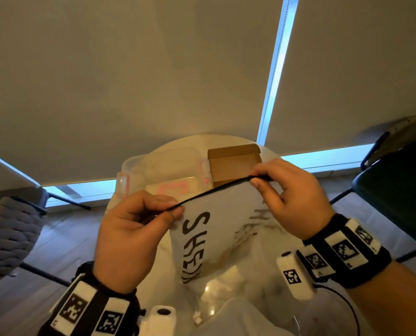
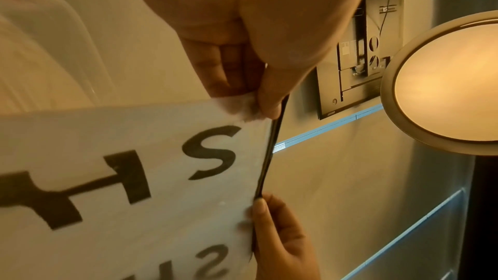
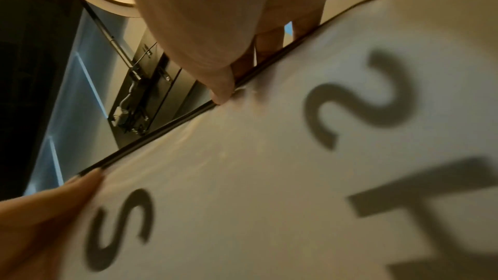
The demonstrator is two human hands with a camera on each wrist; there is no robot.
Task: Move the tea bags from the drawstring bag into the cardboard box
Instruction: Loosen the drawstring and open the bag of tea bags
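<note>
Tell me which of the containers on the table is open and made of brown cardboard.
The cardboard box at the far right of the table, lid flap up, just beyond the right hand. The container to its left is clear plastic with pink clips.

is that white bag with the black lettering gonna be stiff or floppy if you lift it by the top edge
Probably floppy: the bag hangs as a thin, translucent sheet below its black top edge, which the left hand and right hand pinch, and it wrinkles at the thumb. Likely light, since fingertip pinches alone hold it. The smooth film may be slippery.
</note>
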